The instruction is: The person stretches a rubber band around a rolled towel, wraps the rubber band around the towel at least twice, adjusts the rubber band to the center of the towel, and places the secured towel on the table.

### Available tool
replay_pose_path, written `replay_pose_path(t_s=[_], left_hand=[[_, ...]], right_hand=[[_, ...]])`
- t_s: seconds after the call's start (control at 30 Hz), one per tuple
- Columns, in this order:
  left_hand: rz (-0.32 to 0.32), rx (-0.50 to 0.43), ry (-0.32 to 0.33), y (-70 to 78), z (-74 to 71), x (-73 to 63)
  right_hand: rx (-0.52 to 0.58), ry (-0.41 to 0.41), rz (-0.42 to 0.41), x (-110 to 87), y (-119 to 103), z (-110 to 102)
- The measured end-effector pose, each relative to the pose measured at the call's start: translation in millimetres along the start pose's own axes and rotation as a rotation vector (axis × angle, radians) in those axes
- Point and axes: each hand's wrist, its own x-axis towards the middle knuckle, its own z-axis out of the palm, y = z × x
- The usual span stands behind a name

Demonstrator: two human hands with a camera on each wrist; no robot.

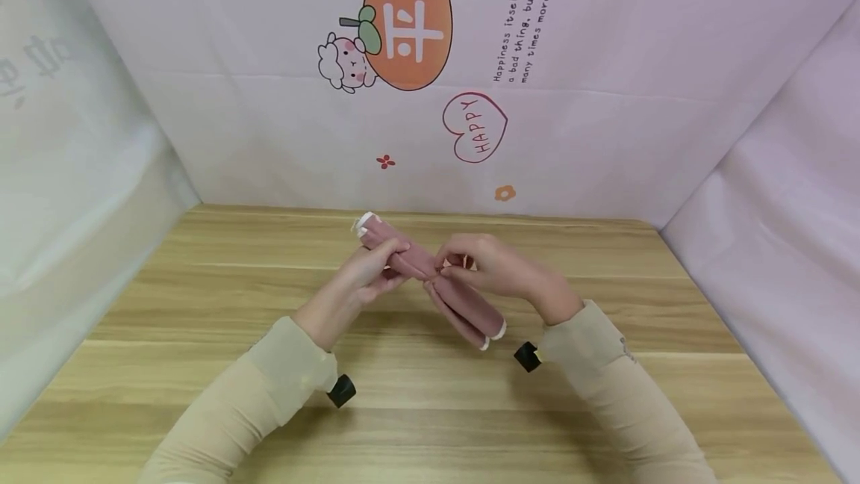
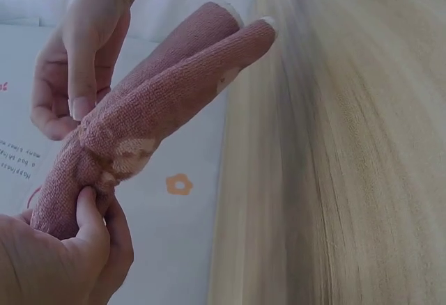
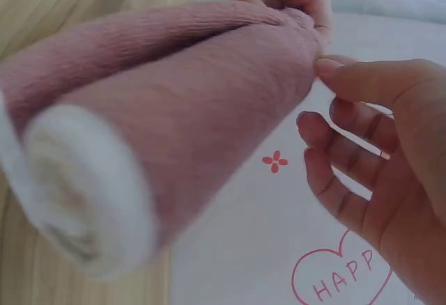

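Observation:
A dusty-pink towel (image 1: pixel 473 305), rolled lengthwise with white ends, is held slantwise above the table and drawn in tightly at its middle. The left hand (image 1: pixel 366 272) grips the half toward the upper left, its thumb along the top. At the narrow waist the right hand (image 1: pixel 497 269) pinches the cloth with thumb and fingertips. Seen from the left wrist, two rolled lobes of the towel (image 2: pixel 174 82) spread beyond the gathered part, with pale patches on one side. One thick spiral-rolled end fills the near side of the towel (image 3: pixel 202 117) in the right wrist view.
Beneath the hands lies a wood-grain table (image 1: pixel 416 432). A white printed cloth backdrop (image 1: pixel 269 133) stands along its far edge, with more white cloth on both sides. Small black devices (image 1: pixel 343 391) hang at the two sleeve cuffs.

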Motion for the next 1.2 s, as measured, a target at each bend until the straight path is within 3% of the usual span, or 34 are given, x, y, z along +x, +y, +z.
replay_pose_path(t_s=[0.2,0.33,0.63,0.93,1.2], left_hand=[[0.017,-0.095,0.048,-3.1,2.9,3.1],[0.025,-0.108,0.066,-5.0,5.8,3.4],[-0.004,-0.067,0.046,-6.5,4.7,2.3],[-0.045,0.161,-0.067,-5.4,-0.3,-1.7],[-0.041,0.122,-0.029,-7.9,1.5,3.2]], right_hand=[[0.007,0.008,0.178,-2.7,0,10],[-0.028,0.007,0.248,-2.2,1,17],[-0.005,0.034,0.189,-1.1,10,22],[0.163,0.018,0.192,-6.2,24,20],[0.259,-0.01,0.197,-8.8,24,15]])
